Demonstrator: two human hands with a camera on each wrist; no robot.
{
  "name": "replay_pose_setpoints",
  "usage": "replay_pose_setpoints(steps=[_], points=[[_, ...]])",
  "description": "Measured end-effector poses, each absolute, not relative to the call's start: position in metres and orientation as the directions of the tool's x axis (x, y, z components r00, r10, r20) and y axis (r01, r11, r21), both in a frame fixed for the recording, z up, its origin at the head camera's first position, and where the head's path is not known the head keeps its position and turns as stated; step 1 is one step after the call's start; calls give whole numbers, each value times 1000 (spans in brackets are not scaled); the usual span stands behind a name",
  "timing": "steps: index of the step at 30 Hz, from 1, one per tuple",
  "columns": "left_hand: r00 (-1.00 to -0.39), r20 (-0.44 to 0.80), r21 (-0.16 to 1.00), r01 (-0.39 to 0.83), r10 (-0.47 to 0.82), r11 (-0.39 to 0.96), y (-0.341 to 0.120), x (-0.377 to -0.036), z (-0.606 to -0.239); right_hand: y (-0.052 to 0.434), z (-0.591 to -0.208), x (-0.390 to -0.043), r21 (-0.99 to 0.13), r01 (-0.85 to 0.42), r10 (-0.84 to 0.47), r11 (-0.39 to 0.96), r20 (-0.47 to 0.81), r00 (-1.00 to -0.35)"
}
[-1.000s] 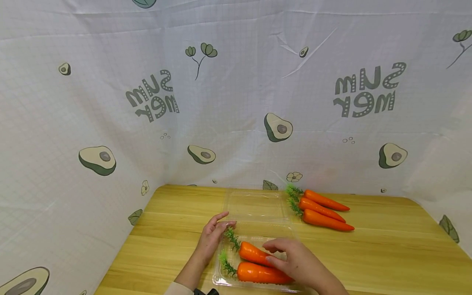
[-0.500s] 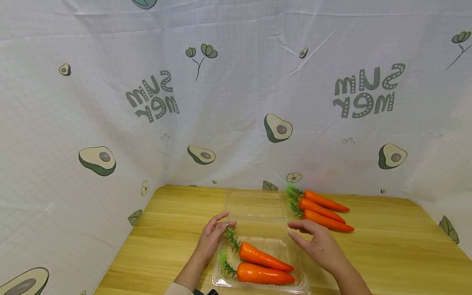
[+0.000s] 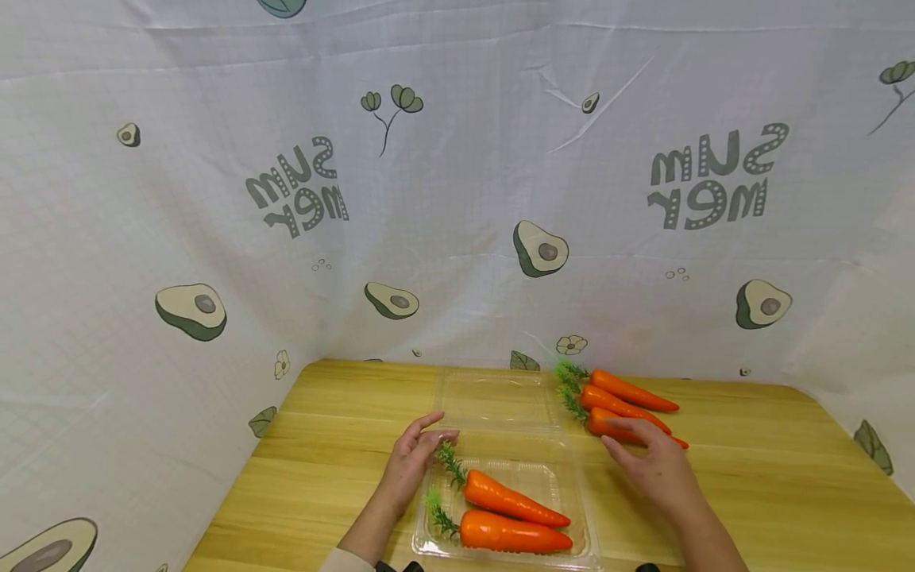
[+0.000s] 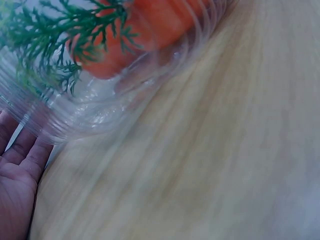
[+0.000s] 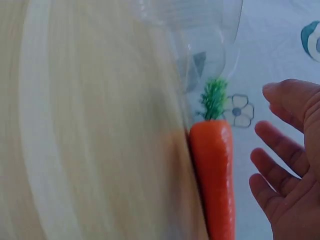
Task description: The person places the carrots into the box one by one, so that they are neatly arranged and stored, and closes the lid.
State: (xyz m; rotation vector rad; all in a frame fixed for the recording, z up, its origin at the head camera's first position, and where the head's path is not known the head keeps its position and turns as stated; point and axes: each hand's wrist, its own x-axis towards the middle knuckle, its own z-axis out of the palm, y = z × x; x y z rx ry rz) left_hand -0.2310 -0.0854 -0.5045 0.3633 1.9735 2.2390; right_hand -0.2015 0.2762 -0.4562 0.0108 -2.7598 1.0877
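A clear plastic clamshell tray [image 3: 579,508] lies near the table's front edge with two orange carrots [image 3: 511,500] inside, leaves to the left. Its open lid [image 3: 496,397] lies flat behind it. My left hand [image 3: 438,430] rests with relaxed fingers against the tray's far left corner, and the left wrist view shows the palm [image 4: 17,170] beside the ribbed tray wall [image 4: 100,110]. My right hand [image 3: 620,442] hovers open over the nearest of three loose carrots [image 3: 629,401] to the right of the lid. In the right wrist view the spread fingers [image 5: 280,145] stand just right of that carrot [image 5: 215,170], apart from it.
The wooden table [image 3: 772,485] is closed in at the back and left by a white cloth printed with avocados [image 3: 539,248]. Bare wood lies to the right of the loose carrots and to the left of my left hand.
My right hand has left the carrots in the tray and moved right and back, over the nearest loose carrot. The left hand has stayed at the tray's corner.
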Motion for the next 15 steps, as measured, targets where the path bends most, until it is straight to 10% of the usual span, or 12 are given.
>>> replay_pose_setpoints(steps=[15], points=[[-956, 109, 989, 78, 271, -122, -87, -231, -507, 308, -473, -207, -627, -33, 56, 778, 122, -991]])
